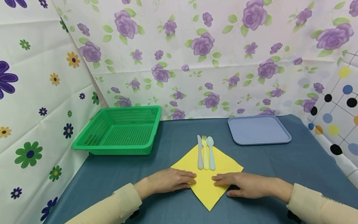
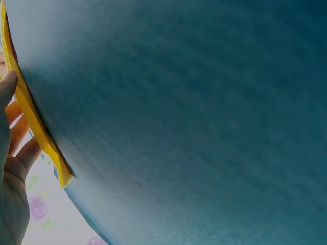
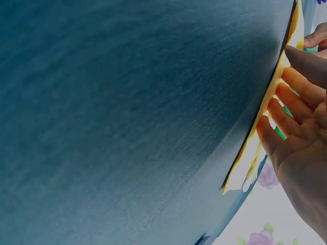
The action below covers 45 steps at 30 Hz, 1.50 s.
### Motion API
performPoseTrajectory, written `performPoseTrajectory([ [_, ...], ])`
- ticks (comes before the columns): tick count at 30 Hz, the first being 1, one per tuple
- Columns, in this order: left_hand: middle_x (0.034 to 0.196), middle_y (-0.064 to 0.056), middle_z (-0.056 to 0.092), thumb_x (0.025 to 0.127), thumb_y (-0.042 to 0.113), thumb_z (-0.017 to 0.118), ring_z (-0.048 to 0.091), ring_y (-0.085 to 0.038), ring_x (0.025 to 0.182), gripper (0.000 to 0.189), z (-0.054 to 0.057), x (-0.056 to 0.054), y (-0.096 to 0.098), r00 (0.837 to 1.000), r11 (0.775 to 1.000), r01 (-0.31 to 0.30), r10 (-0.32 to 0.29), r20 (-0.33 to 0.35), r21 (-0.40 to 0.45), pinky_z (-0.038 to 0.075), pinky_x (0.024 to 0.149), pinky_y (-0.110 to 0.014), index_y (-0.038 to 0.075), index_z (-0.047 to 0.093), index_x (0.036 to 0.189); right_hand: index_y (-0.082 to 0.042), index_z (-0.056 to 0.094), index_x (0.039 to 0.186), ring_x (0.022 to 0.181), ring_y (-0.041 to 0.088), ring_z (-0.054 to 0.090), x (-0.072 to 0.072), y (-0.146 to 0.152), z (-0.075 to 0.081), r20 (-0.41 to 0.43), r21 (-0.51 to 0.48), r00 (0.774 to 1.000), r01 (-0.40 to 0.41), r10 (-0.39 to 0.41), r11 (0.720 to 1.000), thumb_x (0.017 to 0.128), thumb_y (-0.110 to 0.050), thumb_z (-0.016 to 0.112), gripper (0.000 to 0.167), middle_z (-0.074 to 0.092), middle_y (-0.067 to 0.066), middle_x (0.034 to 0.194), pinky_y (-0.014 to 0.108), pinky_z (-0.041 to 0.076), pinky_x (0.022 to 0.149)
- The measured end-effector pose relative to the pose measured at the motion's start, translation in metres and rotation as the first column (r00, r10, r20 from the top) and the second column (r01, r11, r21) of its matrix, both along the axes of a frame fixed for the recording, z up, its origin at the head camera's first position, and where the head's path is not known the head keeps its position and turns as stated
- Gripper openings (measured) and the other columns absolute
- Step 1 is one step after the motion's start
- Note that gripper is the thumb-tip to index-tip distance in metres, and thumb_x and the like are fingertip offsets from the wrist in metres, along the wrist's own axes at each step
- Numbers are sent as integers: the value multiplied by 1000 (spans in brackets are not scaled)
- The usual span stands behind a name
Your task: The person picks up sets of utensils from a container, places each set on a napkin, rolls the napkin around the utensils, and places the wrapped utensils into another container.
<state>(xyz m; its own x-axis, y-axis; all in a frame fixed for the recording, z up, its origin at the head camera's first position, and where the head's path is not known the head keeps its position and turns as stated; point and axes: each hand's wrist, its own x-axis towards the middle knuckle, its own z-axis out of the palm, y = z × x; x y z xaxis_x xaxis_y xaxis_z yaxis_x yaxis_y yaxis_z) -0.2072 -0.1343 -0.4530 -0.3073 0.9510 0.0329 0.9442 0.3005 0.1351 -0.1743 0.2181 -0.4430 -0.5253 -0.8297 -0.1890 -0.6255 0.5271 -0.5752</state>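
Observation:
A yellow napkin [image 1: 207, 189] lies on the blue cloth like a diamond, one corner toward me. Side by side on its upper half are a grey-lilac knife [image 1: 199, 154], a pale yellow fork [image 1: 205, 154] and a pale green spoon [image 1: 211, 154]. My left hand [image 1: 170, 180] rests on the napkin's left side, fingers extended. On the opposite side my right hand [image 1: 246, 184] touches it with fingers stretched out, its thumb at the lower right edge. Both wrist views show fingertips along the napkin's edge [image 2: 33, 115], and nothing is gripped.
A green plastic basket [image 1: 117, 149] stands at the back left. At the back right lies a flat blue-grey tray [image 1: 260, 130]. Flowered cloth [image 1: 184, 90] hangs behind the table, with patterned sheets at both sides.

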Motion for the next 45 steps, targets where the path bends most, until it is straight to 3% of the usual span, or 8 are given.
performPoseTrajectory([
  [6,142,3,65,109,29,58,60,-7,131,22,0,0,1,998,999,13,-11,-55,44,50,103,-20,21,72,124,-31,53,154,149,19,42,-1,-2,0,-31,-11,999,10,-11,1000,108,-37,59,46,45,-10,160,46,43,116],
  [13,141,4,65,109,26,59,60,-8,131,19,-1,1,0,991,998,49,-45,-124,28,50,104,-20,22,73,122,-26,62,146,141,18,51,0,-6,0,-130,-50,992,-7,1,999,107,-24,64,39,53,-7,154,43,48,111],
  [20,136,4,68,112,26,52,65,-4,121,31,-2,1,0,999,997,-33,34,-13,65,53,99,-20,16,62,140,-30,66,133,132,14,56,1,-13,-3,-229,-39,973,5,-14,999,101,-34,72,32,58,-10,146,43,52,107],
  [24,134,4,70,113,25,50,67,-5,118,31,-3,1,0,999,995,-54,53,9,82,54,98,-21,16,61,141,-31,66,128,127,13,58,1,-14,-6,-263,-34,965,11,-19,999,100,-42,72,30,60,-10,142,42,53,105],
  [29,137,4,68,113,28,50,64,-5,122,33,-4,0,-1,998,996,-47,44,36,77,53,100,-22,16,59,142,-30,70,114,122,11,62,1,-15,-7,-288,-96,957,1,-29,995,106,-33,65,10,65,-8,136,39,56,100],
  [32,142,3,64,112,36,51,60,-6,128,36,-4,0,-1,999,998,-38,36,35,48,51,104,-24,18,60,142,-26,72,120,118,8,63,0,-15,-7,-271,-131,962,7,-42,991,107,-26,63,15,67,-7,132,34,58,95],
  [38,147,2,59,107,41,60,56,-8,134,31,-5,0,-1,999,999,-26,27,-45,19,49,107,-25,21,63,131,-17,69,132,105,-1,62,0,-15,-5,-215,-143,974,46,-76,989,107,-21,63,26,69,-8,127,26,57,84],
  [45,130,5,69,108,26,61,64,-7,121,15,-2,1,2,987,998,-30,38,-158,57,56,93,-22,21,66,121,-17,68,133,107,-1,61,1,-15,-3,-215,-115,974,50,-74,992,107,-21,63,27,68,-9,128,27,57,86],
])
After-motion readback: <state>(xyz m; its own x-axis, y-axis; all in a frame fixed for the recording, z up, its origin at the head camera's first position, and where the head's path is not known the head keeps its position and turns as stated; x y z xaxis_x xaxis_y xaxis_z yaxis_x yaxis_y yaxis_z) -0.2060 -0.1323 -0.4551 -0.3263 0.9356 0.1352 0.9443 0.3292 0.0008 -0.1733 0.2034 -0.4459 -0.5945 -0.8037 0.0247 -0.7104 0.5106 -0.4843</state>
